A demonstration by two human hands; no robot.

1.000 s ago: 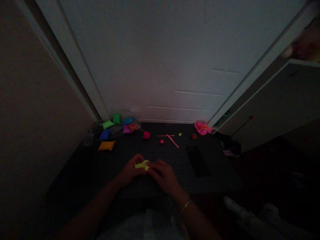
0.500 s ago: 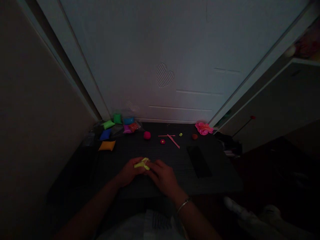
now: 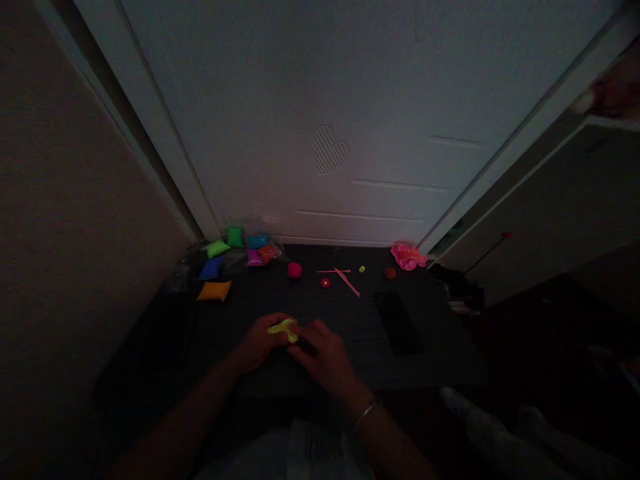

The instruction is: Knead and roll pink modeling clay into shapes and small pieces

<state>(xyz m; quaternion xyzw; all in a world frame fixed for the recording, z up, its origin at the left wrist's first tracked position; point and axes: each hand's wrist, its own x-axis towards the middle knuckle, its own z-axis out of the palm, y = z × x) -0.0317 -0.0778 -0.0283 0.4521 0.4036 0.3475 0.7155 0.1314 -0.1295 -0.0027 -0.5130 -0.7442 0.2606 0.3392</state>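
A small yellow packet of modelling clay [image 3: 284, 328] is between my hands, above the front part of the dark table. My left hand [image 3: 261, 343] is closed round its left end, thumb on the near side. With its fingertips pinched at the packet's right end is my right hand [image 3: 323, 350], a bracelet on its wrist. The fingers partly cover the packet, and the dim light hides fine detail. Beyond my hands lie a magenta clay ball [image 3: 295, 270] and a small red flower with a pale centre [image 3: 325, 283].
Pink sticks [image 3: 347, 282], a yellow bit [image 3: 362, 269], a brown-red ball [image 3: 389, 273] and a pink flower-like piece [image 3: 409, 257] lie farther right. A dark flat slab [image 3: 399, 323] is near the right end. Several coloured packets, one orange [image 3: 215, 291], sit at the left. A white panel [image 3: 320, 200] rises behind the table [image 3: 280, 383].
My right fingers have shifted slightly at the packet's right end, and the yellow piece shows a changed outline there. My left hand keeps its hold. Everything else on the table stays put.
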